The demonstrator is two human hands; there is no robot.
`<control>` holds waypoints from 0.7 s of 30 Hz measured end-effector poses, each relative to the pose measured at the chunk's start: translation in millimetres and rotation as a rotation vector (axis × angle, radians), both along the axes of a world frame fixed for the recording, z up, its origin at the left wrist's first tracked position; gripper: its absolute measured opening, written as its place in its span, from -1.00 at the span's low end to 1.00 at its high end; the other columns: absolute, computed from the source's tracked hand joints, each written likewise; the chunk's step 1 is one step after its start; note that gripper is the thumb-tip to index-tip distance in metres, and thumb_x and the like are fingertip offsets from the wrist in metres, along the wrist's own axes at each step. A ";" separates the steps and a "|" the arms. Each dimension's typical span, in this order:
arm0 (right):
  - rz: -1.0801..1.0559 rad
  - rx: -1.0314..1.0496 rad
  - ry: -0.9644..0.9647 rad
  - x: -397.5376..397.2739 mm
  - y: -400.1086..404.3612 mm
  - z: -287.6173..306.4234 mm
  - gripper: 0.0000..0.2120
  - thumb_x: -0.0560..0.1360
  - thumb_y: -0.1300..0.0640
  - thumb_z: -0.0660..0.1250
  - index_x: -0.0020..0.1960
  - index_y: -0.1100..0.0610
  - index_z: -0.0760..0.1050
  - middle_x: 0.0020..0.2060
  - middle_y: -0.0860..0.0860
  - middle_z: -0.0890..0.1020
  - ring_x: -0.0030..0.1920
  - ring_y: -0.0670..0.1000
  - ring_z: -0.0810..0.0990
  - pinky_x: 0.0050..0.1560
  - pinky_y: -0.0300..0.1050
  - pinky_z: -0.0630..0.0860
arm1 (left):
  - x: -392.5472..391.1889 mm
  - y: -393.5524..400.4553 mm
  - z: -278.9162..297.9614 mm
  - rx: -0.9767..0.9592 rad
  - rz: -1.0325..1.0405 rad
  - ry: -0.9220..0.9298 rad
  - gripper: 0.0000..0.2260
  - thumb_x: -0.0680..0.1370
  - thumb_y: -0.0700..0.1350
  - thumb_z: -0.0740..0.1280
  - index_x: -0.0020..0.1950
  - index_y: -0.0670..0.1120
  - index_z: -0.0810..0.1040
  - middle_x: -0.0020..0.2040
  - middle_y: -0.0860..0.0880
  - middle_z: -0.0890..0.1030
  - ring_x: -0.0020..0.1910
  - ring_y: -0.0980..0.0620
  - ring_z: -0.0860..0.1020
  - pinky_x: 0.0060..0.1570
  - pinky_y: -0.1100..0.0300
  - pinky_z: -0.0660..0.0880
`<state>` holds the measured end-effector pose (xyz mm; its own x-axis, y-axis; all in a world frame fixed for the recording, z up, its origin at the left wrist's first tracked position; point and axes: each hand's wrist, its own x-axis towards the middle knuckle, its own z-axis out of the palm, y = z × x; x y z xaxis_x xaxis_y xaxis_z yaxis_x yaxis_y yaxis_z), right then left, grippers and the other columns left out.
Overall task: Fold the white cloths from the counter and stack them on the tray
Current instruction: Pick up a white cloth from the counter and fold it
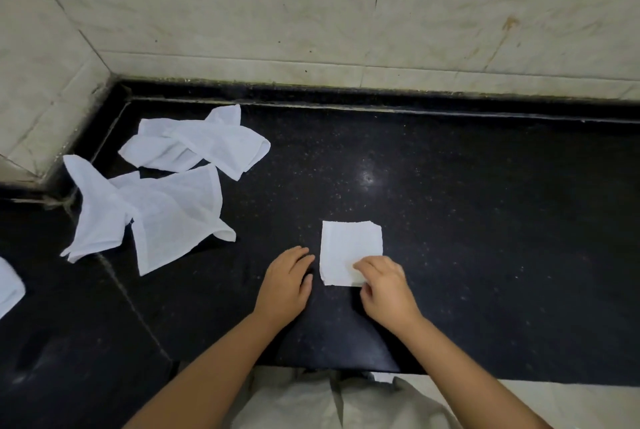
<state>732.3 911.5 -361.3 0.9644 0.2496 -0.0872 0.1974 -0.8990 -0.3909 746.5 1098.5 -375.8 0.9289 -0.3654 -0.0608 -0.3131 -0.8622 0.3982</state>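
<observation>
A small folded white cloth (349,248) lies flat as a square on the black counter (467,220). My right hand (384,286) has its fingers curled on the square's near right corner and pinches it. Just left of the folded cloth, my left hand (287,283) rests on the counter with relaxed fingers, apart from the cloth. Two unfolded white cloths lie crumpled at the left: one (197,144) near the back corner, one (156,217) closer to me. No tray is in view.
Part of another white cloth (8,286) shows at the left edge. Tiled walls (346,13) close the counter at the back and left. The counter's front edge (450,373) runs just below my forearms.
</observation>
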 end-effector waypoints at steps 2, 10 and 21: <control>0.009 -0.120 0.067 -3.4 -12.1 2.4 -0.64 -0.06 0.24 0.39 -0.27 0.05 0.62 -0.31 -0.08 0.66 -0.32 -0.03 0.66 -0.38 -0.20 0.55 | 3.2 -13.1 -2.1 -0.016 -0.121 -0.014 -0.67 0.38 -0.04 0.16 -0.14 -0.11 0.69 -0.13 -0.01 0.70 -0.15 0.05 0.68 -0.16 0.24 0.60; 0.118 -0.243 0.119 7.0 -25.1 -10.6 -0.71 -0.08 0.25 0.55 -0.39 0.05 0.61 -0.40 -0.08 0.62 -0.45 -0.06 0.57 -0.50 -0.31 0.47 | 18.4 -34.2 -8.7 0.195 -0.352 -0.014 -0.67 0.23 0.04 0.57 -0.13 -0.12 0.67 -0.06 -0.02 0.66 -0.06 0.03 0.62 -0.16 0.29 0.54; -0.174 0.114 0.169 -7.7 -56.0 20.8 -0.75 0.46 0.29 0.19 0.07 0.29 0.55 0.05 0.19 0.56 0.07 0.16 0.54 0.03 -0.08 0.46 | 31.1 -70.9 1.8 0.269 -0.596 -0.326 -0.79 0.11 -0.21 0.39 -0.36 -0.09 0.39 -0.55 0.00 0.47 -0.59 0.04 0.45 -0.64 0.35 0.25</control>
